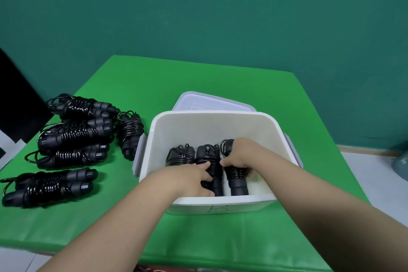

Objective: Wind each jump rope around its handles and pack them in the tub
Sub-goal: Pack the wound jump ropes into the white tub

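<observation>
A white tub (212, 123) stands on the green table with three wound black jump ropes lying side by side in its bottom. My left hand (194, 178) reaches into the tub and grips the middle rope bundle (208, 154), partly covering the left bundle (180, 157). Around the right bundle (237, 180) my right hand (239, 153) curls from above. Several more wound black ropes (75, 134) lie in a pile on the table left of the tub.
The tub's lid (198, 101) lies flat behind the tub. The green table (220, 77) ends close behind the lid and at the right of the tub. A dark object stands at the far left edge.
</observation>
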{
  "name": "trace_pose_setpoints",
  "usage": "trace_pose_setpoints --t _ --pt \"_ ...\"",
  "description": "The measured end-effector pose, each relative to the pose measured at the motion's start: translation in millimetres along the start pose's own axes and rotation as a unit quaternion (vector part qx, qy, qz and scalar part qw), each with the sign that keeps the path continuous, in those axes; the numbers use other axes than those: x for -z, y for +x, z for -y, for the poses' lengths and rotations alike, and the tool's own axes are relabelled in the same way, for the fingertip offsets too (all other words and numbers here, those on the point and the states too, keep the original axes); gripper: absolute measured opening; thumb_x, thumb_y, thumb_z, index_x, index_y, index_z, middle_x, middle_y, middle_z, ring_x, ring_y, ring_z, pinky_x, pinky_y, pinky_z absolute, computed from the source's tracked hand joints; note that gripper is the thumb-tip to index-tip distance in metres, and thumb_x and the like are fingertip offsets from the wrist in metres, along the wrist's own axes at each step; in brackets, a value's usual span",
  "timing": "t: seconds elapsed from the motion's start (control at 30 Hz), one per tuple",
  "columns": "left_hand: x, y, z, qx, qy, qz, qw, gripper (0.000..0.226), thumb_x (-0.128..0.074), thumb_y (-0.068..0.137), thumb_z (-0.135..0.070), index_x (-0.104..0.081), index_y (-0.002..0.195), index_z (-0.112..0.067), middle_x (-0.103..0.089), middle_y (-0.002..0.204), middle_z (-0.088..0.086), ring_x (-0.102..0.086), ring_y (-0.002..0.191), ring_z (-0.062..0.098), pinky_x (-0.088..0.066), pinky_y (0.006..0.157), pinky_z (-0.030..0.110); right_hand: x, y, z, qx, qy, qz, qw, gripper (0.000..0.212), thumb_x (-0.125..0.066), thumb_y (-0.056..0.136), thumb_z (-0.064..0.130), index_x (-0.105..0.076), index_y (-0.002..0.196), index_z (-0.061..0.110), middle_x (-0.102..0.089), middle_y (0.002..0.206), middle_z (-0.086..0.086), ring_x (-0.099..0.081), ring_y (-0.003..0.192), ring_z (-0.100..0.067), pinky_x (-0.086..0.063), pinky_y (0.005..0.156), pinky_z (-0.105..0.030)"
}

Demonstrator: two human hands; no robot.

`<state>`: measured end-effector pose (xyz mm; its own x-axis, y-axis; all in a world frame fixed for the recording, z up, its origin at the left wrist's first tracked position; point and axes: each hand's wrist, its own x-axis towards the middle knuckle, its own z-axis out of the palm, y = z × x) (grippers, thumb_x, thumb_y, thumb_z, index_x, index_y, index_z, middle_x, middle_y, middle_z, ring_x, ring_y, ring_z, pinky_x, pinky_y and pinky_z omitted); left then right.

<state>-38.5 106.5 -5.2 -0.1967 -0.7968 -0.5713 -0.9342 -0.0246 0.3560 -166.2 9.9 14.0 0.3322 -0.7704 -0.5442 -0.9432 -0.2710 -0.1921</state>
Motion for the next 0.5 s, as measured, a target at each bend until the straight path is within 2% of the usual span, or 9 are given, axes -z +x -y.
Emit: trace_pose_setpoints --t 0.07,0.13,0.23,0.3,0.4,0.5 --pt "-1 2 1 0.004 0.000 0.001 1.000 0.057 -0.051 0.094 -0.043 -0.034 0.145 -0.025 0.005 0.159 -0.010 -0.008 0.146 0.019 -0.015 0.118 0.040 -2 2 -8 -0.007 0.097 0.001 0.995 0.029 -0.070 0.085 0.032 -0.057 0.088 0.006 -0.063 0.091 -0.014 -0.064 0.084 -0.033 -0.054 0.071 -0.038" --pt "-2 3 2 0.004 0.002 0.003 1.000 0.057 -0.051 0.094 -0.043 -0.034 0.145 -0.025 0.005 0.159 -0.010 -0.008 0.146 0.020 -0.015 0.118 0.040 -3 1 -15 -0.015 0.190 0.013 0.982 0.027 -0.072 0.085 0.029 -0.058 0.087 0.005 -0.063 0.084 -0.015 -0.061 0.071 -0.032 -0.053 0.063 -0.037" --pt "-1 1 1 0.008 -0.009 -0.006 1.000 0.057 -0.052 0.093 -0.043 -0.035 0.145 -0.026 0.004 0.158 -0.013 -0.014 0.145 0.018 -0.018 0.117 0.037 -4 -1 -20 -0.023 0.247 0.022 0.968 0.026 -0.068 0.089 0.022 -0.051 0.074 0.009 -0.055 0.071 -0.010 -0.053 0.056 -0.024 -0.044 0.047 -0.029" --pt "-1 -2 -1 0.009 -0.017 -0.016 1.000 0.056 -0.052 0.093 -0.043 -0.036 0.144 -0.027 0.003 0.158 -0.016 -0.019 0.144 0.016 -0.021 0.116 0.035 -4 -3 -19 -0.024 0.267 0.017 0.963 0.026 -0.066 0.090 0.018 -0.048 0.072 0.010 -0.052 0.069 -0.009 -0.050 0.056 -0.023 -0.043 0.047 -0.030" --pt "1 -5 -2 0.010 -0.022 -0.024 0.999 0.054 -0.052 0.092 -0.043 -0.037 0.143 -0.030 0.002 0.157 -0.018 -0.023 0.142 0.015 -0.024 0.114 0.033 -6 -4 -18 -0.028 0.285 0.015 0.958 0.021 -0.065 0.090 0.015 -0.051 0.075 0.009 -0.053 0.073 -0.011 -0.055 0.069 -0.030 -0.045 0.056 -0.034" --pt "2 -6 -3 0.014 -0.014 -0.022 1.000 0.053 -0.051 0.093 -0.043 -0.037 0.143 -0.030 0.001 0.157 -0.018 -0.024 0.142 0.017 -0.024 0.114 0.034 -6 -5 -14 -0.024 0.261 0.038 0.964 0.006 -0.056 0.089 0.008 -0.054 0.084 0.007 -0.054 0.082 -0.015 -0.054 0.074 -0.031 -0.046 0.059 -0.034"
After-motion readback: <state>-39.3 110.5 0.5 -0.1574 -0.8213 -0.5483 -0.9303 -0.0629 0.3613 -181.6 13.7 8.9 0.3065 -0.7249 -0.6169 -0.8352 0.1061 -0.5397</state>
